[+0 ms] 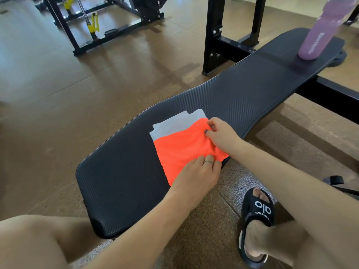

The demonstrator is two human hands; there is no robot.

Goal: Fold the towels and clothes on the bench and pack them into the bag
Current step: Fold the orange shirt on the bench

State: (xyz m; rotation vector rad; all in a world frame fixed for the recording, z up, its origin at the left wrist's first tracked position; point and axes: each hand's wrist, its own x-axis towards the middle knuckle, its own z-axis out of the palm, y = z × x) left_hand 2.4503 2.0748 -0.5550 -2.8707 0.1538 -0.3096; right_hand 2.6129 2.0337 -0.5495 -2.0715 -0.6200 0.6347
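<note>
1. At the far left, a black steel gym frame with yellow fittings (91, 22) stands on the brown speckled rubber floor (58, 94), well apart from everything else.
2. A long black padded bench with a ribbed vinyl surface (120, 187) runs from the near left to the far right.
3. On the middle of the bench, near its near edge, lies a folded white cloth (172, 124); only its far part shows.
4. A bright orange knitted cloth (182, 150) lies folded on top of the white one and covers its near part. Its near right corner reaches the edge of the bench.
5. The left hand (196, 177), with 1 thin ring on a finger, lies palm down on the near edge of the orange cloth, its fingers curled into the fabric and gripping it.
6. The right hand (221, 135) rests on the right edge of the orange cloth, its fingertips pinching a wrinkled fold there.
7. On the floor near the right, 1 foot wears a black slide sandal with white lettering (256, 220).
8. Behind the bench stands a black upright post (213, 35).
9. At the far right end of the bench stands a tall lilac plastic bottle (320, 33).
10. A black strap (336, 181) lies on the floor at the right edge; I cannot tell what it belongs to.
</note>
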